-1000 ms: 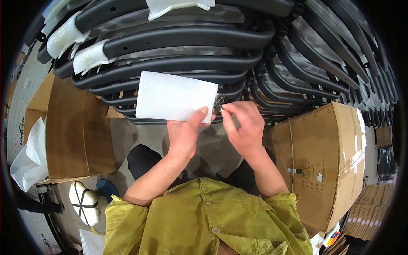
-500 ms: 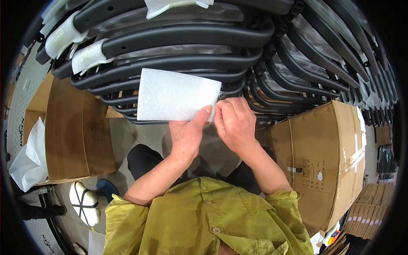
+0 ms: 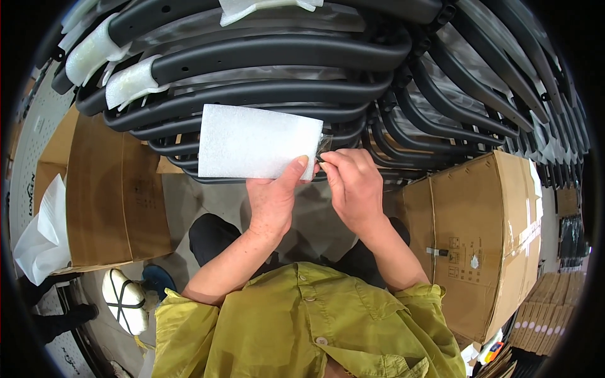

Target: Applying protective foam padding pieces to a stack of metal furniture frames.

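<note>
A white foam sheet [image 3: 255,142] is stretched out flat in front of the black curved tubes. My left hand [image 3: 274,198] grips its lower right corner, thumb on top and fingers underneath. Past the sheet's right edge sticks out a small piece of clear plastic film [image 3: 325,145]. My right hand [image 3: 356,189] is closed in a pinch at that film, its thumb and index fingertip together beside the sheet's corner. How the film joins the sheet is too small to tell.
Stacked black metal tubes [image 3: 271,53] fill the far side, some with white foam wraps [image 3: 132,82]. An open cardboard box [image 3: 116,189] stands left, a taped one [image 3: 466,246] right. A strapped white pad [image 3: 125,301] is lower left, near another person's dark-clothed leg [image 3: 69,318].
The foam sheet and my left hand have shifted slightly left. My right hand has drawn a little away from the sheet's edge, and more of the clear film shows.
</note>
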